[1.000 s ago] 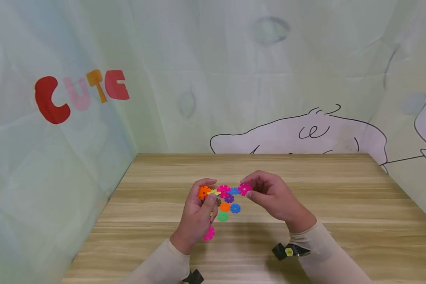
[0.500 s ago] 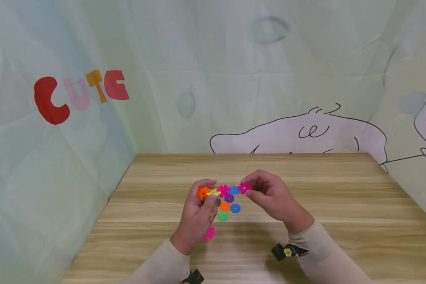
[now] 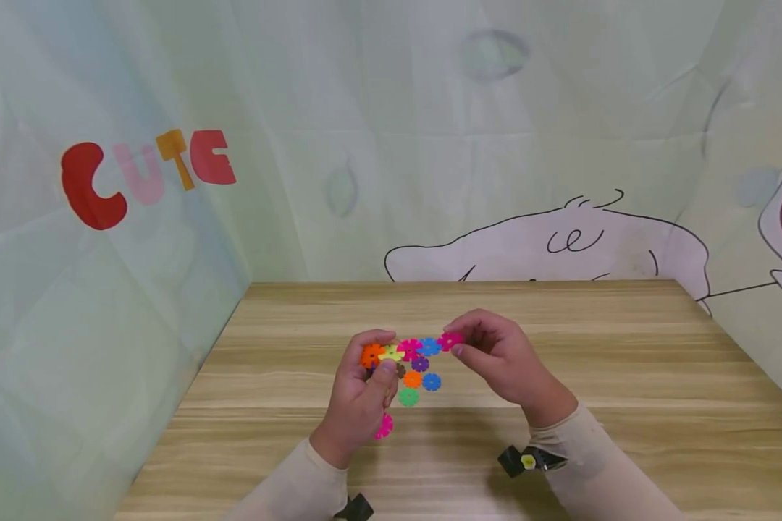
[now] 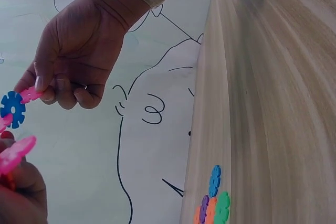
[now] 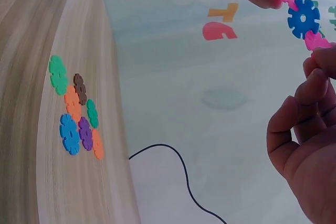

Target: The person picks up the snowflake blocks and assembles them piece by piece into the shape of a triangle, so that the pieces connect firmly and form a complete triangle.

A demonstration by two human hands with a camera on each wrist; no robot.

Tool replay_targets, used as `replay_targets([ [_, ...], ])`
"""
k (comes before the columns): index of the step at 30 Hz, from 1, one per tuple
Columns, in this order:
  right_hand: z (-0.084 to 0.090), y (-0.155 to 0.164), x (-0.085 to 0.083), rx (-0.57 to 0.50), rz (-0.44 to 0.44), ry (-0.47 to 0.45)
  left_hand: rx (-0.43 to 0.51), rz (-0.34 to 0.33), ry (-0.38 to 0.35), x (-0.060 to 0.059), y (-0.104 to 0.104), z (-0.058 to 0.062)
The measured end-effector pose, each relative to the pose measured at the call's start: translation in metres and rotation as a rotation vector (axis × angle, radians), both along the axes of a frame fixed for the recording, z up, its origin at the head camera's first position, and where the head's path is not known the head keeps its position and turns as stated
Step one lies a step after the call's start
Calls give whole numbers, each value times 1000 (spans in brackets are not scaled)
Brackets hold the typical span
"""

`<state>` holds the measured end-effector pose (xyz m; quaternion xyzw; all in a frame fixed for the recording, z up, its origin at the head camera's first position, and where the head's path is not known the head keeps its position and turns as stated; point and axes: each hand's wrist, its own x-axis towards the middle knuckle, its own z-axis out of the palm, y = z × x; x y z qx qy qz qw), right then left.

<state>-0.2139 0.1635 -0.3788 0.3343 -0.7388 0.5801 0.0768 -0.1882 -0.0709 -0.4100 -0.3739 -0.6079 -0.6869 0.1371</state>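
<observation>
While both hands hover above a wooden surface point(image 3: 560, 362), a person joins a chain of plastic snowflake discs point(image 3: 409, 349) held in the air between them. The left hand point(image 3: 358, 398) has its fingers and thumb curled round the chain's near end, where an orange disc point(image 3: 372, 354) and a yellow disc point(image 3: 391, 352) sit against the fingertips. The right hand point(image 3: 502, 358) pinches a pink disc point(image 3: 450, 339) at the chain's far end between thumb and forefinger, the other fingers curled in; the left-wrist view shows that disc touching a blue disc point(image 4: 12, 109) in the row. Another pink piece point(image 3: 384, 427) shows below the left hand, though how it is attached cannot be told. On the surface just beneath the chain lies a loose cluster of discs point(image 5: 76, 114) in green, orange, brown, blue and purple, some overlapping. Both forearms wear pale beige sleeves point(image 3: 586, 463) with small black camera mounts point(image 3: 528, 460) at the wrists. Behind the surface hangs a pale green cloth backdrop point(image 3: 430, 145) printed with a line-drawn cartoon animal point(image 3: 560, 246), and on its left panel the word "CUTE" point(image 3: 148, 174) reads in red, pink and orange letters.
</observation>
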Motion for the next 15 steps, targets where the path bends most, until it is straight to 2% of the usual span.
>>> replay_targets([
  [5,0,0,0,-4,19,-20,8,-14,-4,1,0,2],
  [11,-2,3,-1,-27,47,-6,15,-66,-32,2,1,1],
  [15,-1,5,-2,-30,72,-1,5,-68,-44,2,1,0],
])
